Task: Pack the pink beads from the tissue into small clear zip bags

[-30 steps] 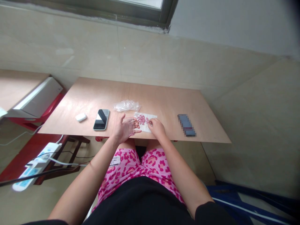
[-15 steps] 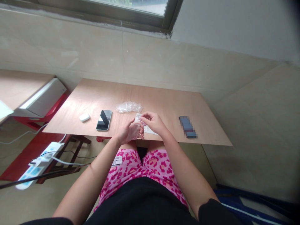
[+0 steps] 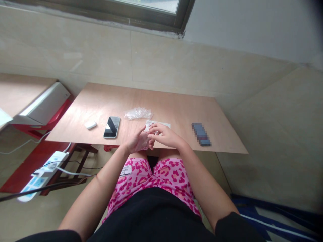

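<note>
My left hand (image 3: 141, 141) is turned palm up above the table's front edge, its thumb raised apart and the other fingers loosely curled. Small pinkish detail shows at its palm, too fine to make out. Over that palm reaches my right hand (image 3: 161, 134), its thumb and forefinger apart, the tips close to the left fingers. A thin reddish line lies between the two hands; what it is I cannot tell. Just behind them, a white sheet (image 3: 165, 125) with small dark-red marks rests on the table, partly covered by my right hand.
On the wooden table (image 3: 176, 104) lie a crumpled clear plastic bag (image 3: 138, 113), a phone (image 3: 112, 127), a small white case (image 3: 91, 124) and a pixelated dark object (image 3: 201, 133). A power strip (image 3: 42, 176) with cables hangs at lower left, by a red stool (image 3: 22, 164).
My right hand has shifted down slightly and its fingers have spread from a pinch near pink bits. More of the white sheet shows behind it. My left hand stays nearly in place.
</note>
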`<state>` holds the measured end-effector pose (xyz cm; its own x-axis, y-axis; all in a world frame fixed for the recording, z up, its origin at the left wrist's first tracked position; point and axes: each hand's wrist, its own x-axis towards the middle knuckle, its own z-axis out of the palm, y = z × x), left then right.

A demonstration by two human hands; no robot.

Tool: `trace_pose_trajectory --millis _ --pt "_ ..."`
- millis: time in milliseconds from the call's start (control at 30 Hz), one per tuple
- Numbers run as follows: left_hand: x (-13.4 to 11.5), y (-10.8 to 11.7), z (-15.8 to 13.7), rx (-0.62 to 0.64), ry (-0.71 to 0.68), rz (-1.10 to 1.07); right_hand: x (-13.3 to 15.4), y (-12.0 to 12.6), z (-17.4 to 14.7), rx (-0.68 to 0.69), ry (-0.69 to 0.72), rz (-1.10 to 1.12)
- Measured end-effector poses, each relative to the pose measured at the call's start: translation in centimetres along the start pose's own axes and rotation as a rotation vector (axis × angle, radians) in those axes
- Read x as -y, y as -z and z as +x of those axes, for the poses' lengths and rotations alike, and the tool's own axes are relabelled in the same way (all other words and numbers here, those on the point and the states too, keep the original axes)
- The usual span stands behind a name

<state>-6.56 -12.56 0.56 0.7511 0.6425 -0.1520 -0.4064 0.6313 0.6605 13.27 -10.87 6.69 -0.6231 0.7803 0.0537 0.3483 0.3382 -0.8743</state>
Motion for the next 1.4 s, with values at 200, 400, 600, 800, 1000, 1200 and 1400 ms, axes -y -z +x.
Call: trace_pose_trajectory --millis 200,400,600,800,1000,1200,1400 --pt "0.8 0.3 0.5 0.016 0.028 0.078 -1.5 0.3 -1.4 -0.093 0.006 -0.01" --pt "1.4 0.1 0.8 -0.078 0.021 0.139 -2.7 1.2 -2.8 -0.254 -0.066 0.016" --pt "1.9 -0.2 1.0 -0.123 0.061 0.097 -4.1 2.1 -3.7 -0.357 -0.117 0.106" --pt "2.4 -0.6 1.2 -0.179 0.109 0.081 -6.4 1.8 -4.0 -0.409 -0.15 0.252" --pt "2.4 -0.9 1.3 -0.18 0.119 0.085 -7.1 1.3 -4.3 -0.418 -0.175 0.374" --pt "2.4 -0.9 1.2 -0.176 0.14 0.096 -7.0 1.3 -4.5 -0.423 -0.175 0.393" --pt "2.5 -0.5 1.2 -0.137 0.114 0.125 -6.9 1.2 -4.5 -0.416 -0.178 0.402"
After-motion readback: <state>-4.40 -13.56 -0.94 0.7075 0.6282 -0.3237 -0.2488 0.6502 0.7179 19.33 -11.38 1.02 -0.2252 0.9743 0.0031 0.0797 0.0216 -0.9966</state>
